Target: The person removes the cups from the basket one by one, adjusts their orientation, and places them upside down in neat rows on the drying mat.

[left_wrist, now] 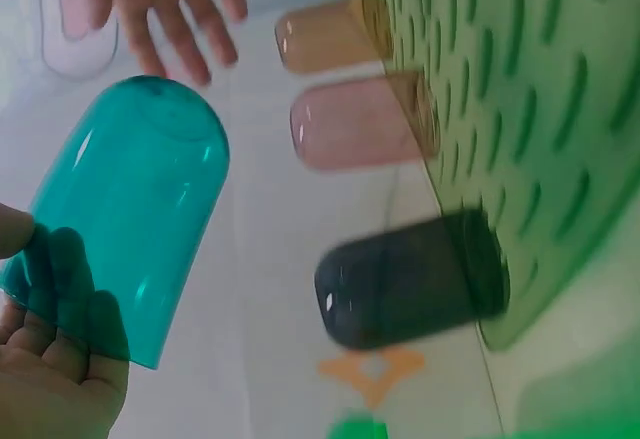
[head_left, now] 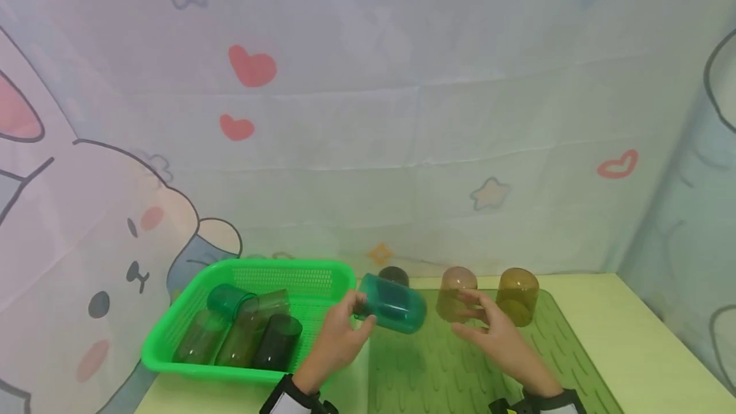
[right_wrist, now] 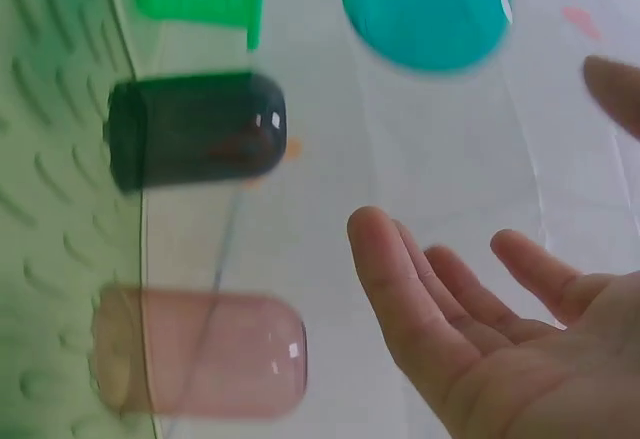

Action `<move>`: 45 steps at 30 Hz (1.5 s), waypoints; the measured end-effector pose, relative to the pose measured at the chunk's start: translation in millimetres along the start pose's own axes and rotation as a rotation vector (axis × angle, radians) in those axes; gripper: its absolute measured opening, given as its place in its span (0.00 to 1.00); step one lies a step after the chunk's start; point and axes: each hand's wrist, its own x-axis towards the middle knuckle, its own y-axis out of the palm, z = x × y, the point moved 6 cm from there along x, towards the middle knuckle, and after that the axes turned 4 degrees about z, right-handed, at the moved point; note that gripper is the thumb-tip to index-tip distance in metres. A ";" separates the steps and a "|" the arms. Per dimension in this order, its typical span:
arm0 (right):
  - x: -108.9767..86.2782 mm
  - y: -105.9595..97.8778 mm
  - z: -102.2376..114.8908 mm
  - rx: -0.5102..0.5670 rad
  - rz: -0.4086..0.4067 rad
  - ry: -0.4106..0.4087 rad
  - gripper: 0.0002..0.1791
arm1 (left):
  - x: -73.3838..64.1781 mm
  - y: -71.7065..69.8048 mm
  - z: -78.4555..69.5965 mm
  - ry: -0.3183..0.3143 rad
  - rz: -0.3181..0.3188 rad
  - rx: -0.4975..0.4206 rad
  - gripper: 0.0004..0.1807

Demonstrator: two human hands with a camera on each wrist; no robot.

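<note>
A teal see-through cup (head_left: pixel 397 304) is held in the air by my left hand (head_left: pixel 339 331), tilted with its closed end toward the right. In the left wrist view the fingers and thumb grip the teal cup (left_wrist: pixel 140 209) near its rim. My right hand (head_left: pixel 500 340) hovers to the right of that cup, fingers apart and holding nothing; the right wrist view shows a gap between the hand (right_wrist: pixel 500 329) and the cup (right_wrist: pixel 428 9). Behind stand a dark cup (left_wrist: pixel 410 279), a pink cup (head_left: pixel 457 292) and an amber cup (head_left: pixel 517 296), upside down on a green mat (head_left: pixel 437 375).
A bright green basket (head_left: pixel 241 372) stands at left with several cups lying in it, among them a teal cup (head_left: pixel 227 301) and a dark cup (head_left: pixel 278 342). A patterned cloth (head_left: pixel 368 114) hangs behind the pale yellow table (head_left: pixel 650 344).
</note>
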 end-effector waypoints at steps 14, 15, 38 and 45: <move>0.9 19.6 5.4 0.389 0.106 -0.027 0.29 | 8.6 51.8 -27.1 0.044 0.080 -0.214 0.09; 0.6 19.5 5.8 0.410 0.115 -0.039 0.29 | 8.5 52.9 -28.5 0.051 0.077 -0.222 0.09; -7.0 3.2 8.5 -0.047 -0.050 0.096 0.33 | -16.6 -6.0 2.5 -0.075 0.287 0.215 0.21; 0.9 10.9 13.7 -0.380 -0.033 0.043 0.40 | -23.0 -22.2 11.9 -0.166 0.297 0.402 0.22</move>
